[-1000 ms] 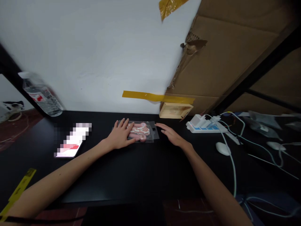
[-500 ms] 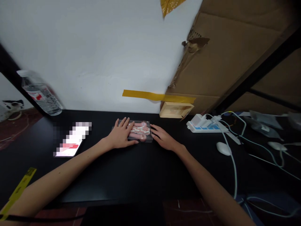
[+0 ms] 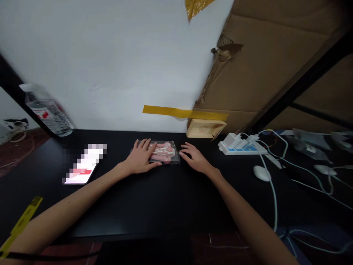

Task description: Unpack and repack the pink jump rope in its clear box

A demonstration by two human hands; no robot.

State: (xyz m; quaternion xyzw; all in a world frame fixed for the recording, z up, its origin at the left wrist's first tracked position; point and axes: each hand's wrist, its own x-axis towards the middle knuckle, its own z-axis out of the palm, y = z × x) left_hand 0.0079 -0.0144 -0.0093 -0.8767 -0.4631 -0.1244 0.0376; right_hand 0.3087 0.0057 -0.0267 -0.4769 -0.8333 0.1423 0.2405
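Note:
A clear plastic box (image 3: pixel 173 159) with pink and white pieces inside lies on the black table. Spread across its left part is my left hand (image 3: pixel 140 157), palm down, fingers apart and thumb along the near edge. It covers that end of the box, so some of the contents are hidden. My right hand (image 3: pixel 195 159) is just beyond the box's right end, fingers loosely stretched and apart, holding nothing. Its fingertips come close to the box's edge; whether one touches it, I cannot tell.
A phone with a lit screen (image 3: pixel 82 165) lies at left, near a water bottle (image 3: pixel 49 116) by the wall. A shallow wooden tray (image 3: pixel 205 129) leans at the back. To the right are a power strip (image 3: pixel 241 147), cables and a white mouse (image 3: pixel 261 173).
My right hand has drawn slightly right, away from the box's end. The pink and white pieces look different through the clear plastic. My left hand stays on the box.

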